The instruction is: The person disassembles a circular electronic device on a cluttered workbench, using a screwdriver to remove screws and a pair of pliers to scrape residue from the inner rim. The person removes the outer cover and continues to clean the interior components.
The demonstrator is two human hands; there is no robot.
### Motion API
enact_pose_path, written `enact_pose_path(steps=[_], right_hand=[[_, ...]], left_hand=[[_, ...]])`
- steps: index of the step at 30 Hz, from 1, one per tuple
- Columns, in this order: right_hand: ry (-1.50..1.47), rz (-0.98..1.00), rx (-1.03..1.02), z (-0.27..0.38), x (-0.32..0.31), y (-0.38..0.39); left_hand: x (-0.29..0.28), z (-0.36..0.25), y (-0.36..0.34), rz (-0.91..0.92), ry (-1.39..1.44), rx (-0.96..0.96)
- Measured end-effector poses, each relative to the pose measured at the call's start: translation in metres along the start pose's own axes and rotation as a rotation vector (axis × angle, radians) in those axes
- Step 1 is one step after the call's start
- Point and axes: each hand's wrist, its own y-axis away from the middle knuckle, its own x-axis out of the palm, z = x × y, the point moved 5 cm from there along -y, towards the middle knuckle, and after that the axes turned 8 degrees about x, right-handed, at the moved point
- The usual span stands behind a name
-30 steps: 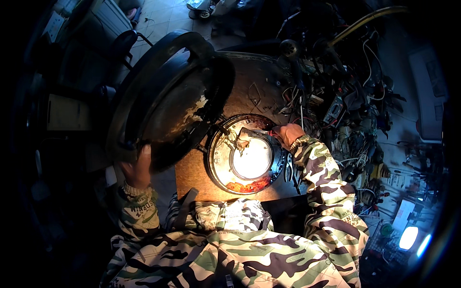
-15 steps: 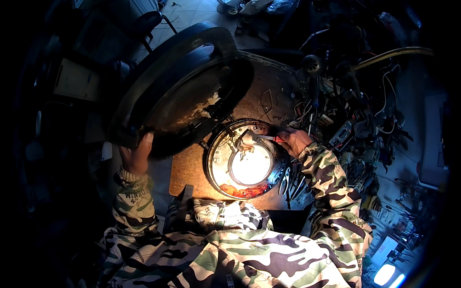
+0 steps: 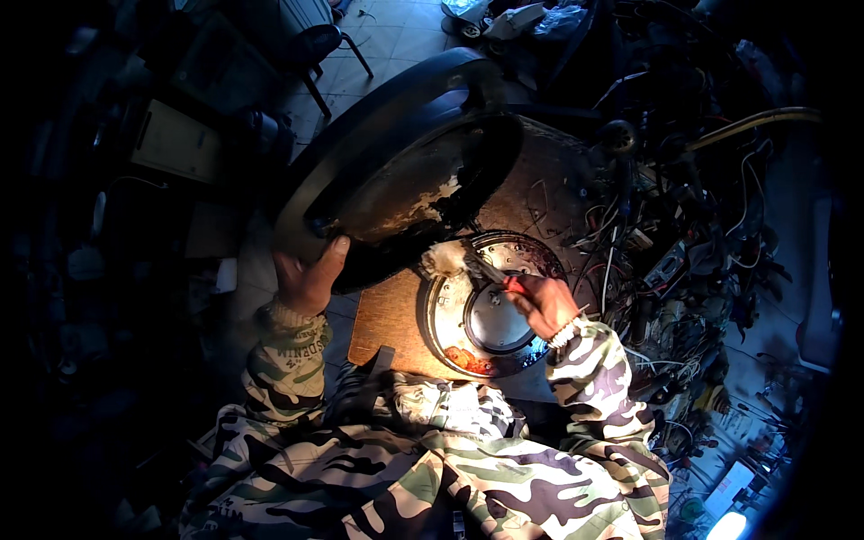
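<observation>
My left hand (image 3: pixel 310 277) grips the near rim of a large round black housing (image 3: pixel 378 162), its thumb over the edge. The housing is tilted up, and its inside shows scorched brown and pale flaking patches. Below and right of it, a round metal plate (image 3: pixel 438 317) lies on a wooden board, with orange-brown stains and a round disc in its middle. My right hand (image 3: pixel 545 306) is closed round a red-handled, brush-like tool (image 3: pixel 486 270). Its pale, ragged end is over the plate's upper left rim, close to the housing; whether it touches is unclear.
The brown wooden board (image 3: pixel 385 317) supports the plate. Tangled wires, tools and parts (image 3: pixel 666 261) crowd the right side. A yellowish hose (image 3: pixel 756 117) reaches in at upper right. A dark stool (image 3: pixel 317 45) stands on the tiled floor beyond. A bright lamp (image 3: pixel 727 526) glows at lower right.
The tool and my right hand have moved across the plate, bringing the pale end to its upper left rim. My left hand keeps its hold on the housing. The whole view has shifted.
</observation>
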Motion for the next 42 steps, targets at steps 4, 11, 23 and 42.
enact_pose_path(steps=[4, 11, 23, 42], right_hand=[[0.221, -0.315, -0.188, -0.021, 0.037, -0.023], [0.554, -0.090, 0.322, 0.048, 0.005, -0.056], [0.655, -0.001, 0.294, 0.033, 0.010, -0.108], [-0.925, -0.447, 0.323, -0.131, 0.075, 0.099]], left_hand=[[0.007, -0.008, -0.011, 0.039, -0.032, 0.068], [0.005, -0.004, -0.008, 0.035, 0.067, 0.061], [0.004, 0.003, -0.013, 0.068, -0.040, 0.064], [0.007, -0.013, -0.007, 0.011, -0.034, 0.034]])
